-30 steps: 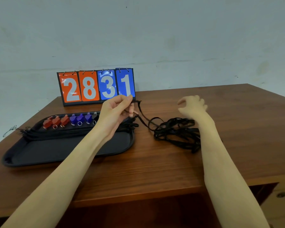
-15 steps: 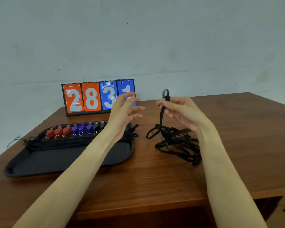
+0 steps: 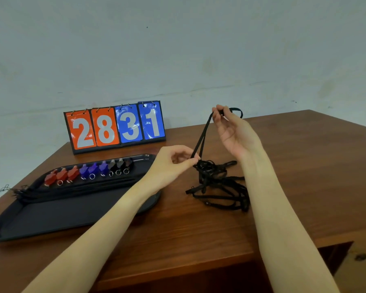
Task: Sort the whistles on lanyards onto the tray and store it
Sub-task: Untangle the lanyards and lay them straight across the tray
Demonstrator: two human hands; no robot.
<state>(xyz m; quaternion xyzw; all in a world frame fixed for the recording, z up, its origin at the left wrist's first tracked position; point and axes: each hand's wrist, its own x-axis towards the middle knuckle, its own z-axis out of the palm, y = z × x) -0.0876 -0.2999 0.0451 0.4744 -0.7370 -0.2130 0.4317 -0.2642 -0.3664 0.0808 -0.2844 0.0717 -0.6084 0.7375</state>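
Your right hand (image 3: 230, 127) and left hand (image 3: 175, 163) both pinch one lanyard (image 3: 201, 140); tease it gently from the tangle (image 3: 218, 182); next, the tray (image 3: 51, 212).

Nine whistles (image 3: 89, 172) lie rowed on black tray (image 3: 51, 216); tangled lanyards (image 3: 218, 185) beside it.

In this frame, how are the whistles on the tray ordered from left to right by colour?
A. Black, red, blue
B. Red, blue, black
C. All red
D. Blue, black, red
B: along the far edge of the tray sit three red whistles, then three blue whistles, then three black whistles.
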